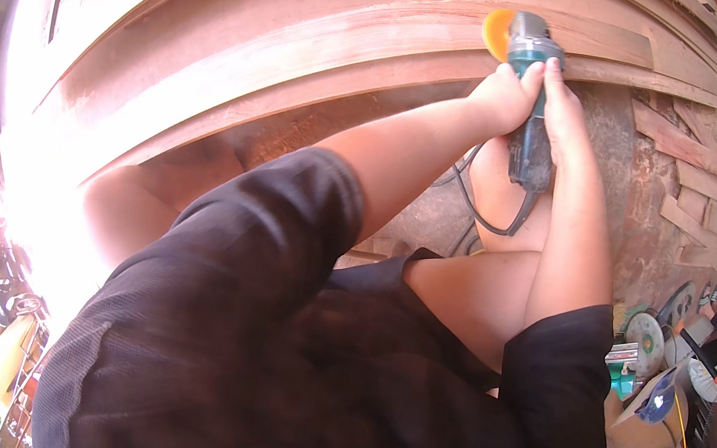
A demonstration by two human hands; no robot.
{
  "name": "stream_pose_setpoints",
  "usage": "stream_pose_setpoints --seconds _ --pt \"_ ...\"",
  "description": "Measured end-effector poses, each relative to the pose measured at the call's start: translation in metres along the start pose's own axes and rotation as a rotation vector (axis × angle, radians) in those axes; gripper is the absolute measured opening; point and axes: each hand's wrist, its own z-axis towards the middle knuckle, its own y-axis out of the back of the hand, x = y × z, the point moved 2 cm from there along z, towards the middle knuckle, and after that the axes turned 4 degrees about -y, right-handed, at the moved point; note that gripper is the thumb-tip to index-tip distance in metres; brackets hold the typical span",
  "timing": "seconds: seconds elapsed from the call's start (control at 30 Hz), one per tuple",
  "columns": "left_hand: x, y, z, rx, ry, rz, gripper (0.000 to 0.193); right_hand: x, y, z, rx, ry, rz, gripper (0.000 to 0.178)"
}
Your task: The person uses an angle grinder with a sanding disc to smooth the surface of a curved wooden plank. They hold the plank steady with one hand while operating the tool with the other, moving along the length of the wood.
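Note:
Both my hands are wrapped round a teal angle grinder [531,153] with a grey metal head and a yellow disc [496,33]. My left hand [507,97] grips the body from the left, close behind the head. From the right, my right hand [561,111] closes on the same part, its thumb side against the left hand. The disc is over or against a long wooden plank [428,24]; I cannot tell whether it touches. A dark power cord [494,229] loops from the grinder's rear end down by my bare leg.
More long boards [244,117] run across the far side and left. Loose wood strips [707,185] lie on the floor at right. Several tools, a round disc [644,337] and a yellow cord [683,440] clutter the lower right. Glare washes out the left.

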Motion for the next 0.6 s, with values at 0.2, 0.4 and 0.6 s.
stream_pose_setpoints --seconds 0.2,0.4,0.6 --pt "-0.033 0.013 0.006 0.166 -0.011 0.077 0.097 -0.008 0.008 0.017 -0.078 -0.096 0.179 0.086" --pt "0.012 0.099 -0.071 -0.067 0.085 -0.048 0.094 0.006 -0.094 -0.015 0.278 0.05 0.007 0.08" --pt "0.074 0.137 -0.124 -0.414 0.029 -0.308 0.083 0.023 -0.178 -0.045 0.542 0.163 -0.318 0.087"
